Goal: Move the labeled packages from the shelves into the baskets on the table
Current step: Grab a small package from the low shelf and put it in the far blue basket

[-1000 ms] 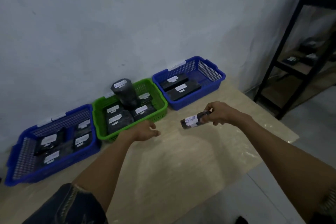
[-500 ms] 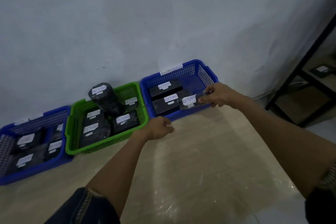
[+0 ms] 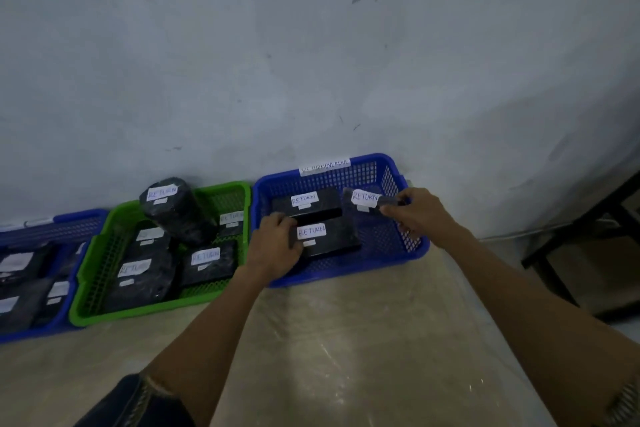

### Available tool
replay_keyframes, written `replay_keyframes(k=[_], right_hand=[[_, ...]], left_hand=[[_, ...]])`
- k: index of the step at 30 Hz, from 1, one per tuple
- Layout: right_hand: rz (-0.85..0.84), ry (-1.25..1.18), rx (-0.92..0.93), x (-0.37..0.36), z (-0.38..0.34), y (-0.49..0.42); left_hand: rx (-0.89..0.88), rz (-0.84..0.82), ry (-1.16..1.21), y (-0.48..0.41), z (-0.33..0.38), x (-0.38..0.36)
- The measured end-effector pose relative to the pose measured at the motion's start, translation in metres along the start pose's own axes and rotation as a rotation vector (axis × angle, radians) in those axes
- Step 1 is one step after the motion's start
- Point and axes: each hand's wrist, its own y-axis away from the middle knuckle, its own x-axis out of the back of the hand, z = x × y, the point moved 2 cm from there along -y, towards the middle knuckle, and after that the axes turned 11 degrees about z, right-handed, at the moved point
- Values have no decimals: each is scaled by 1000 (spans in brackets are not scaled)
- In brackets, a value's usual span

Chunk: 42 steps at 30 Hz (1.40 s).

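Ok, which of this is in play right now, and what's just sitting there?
In play: held package, pinched in right hand; right blue basket; near package, left hand gripping its end.
Idle: green basket; left blue basket; black frame.

One head-worn view is given, aimed forward and down from close above the bench (image 3: 346, 340), towards baskets (image 3: 412, 246) lined along the wall (image 3: 311, 45)

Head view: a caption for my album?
Right hand holds a RETURN package over right blue basket; left hand grips the front package.
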Motion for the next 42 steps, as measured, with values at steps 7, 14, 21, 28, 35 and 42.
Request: replay_keyframes(k=[7, 14, 21, 28, 35, 42], right_hand=[[72, 186, 107, -30, -3, -58], [51, 343, 158, -59, 0, -100], [34, 487, 172, -79, 23, -86], [-1, 663, 37, -88, 48, -87], [-34, 686, 49, -103, 50, -92], [-63, 851, 108, -98, 48, -94]], left_hand=[[165, -16, -197, -16, -28, -20], [137, 5, -217, -4, -43, -47], [113, 92, -240, 1, -45, -51], [132, 76, -272, 1, -46, -55], [130, 90, -272, 1, -45, -54], [135, 88, -280, 1, -45, -55]])
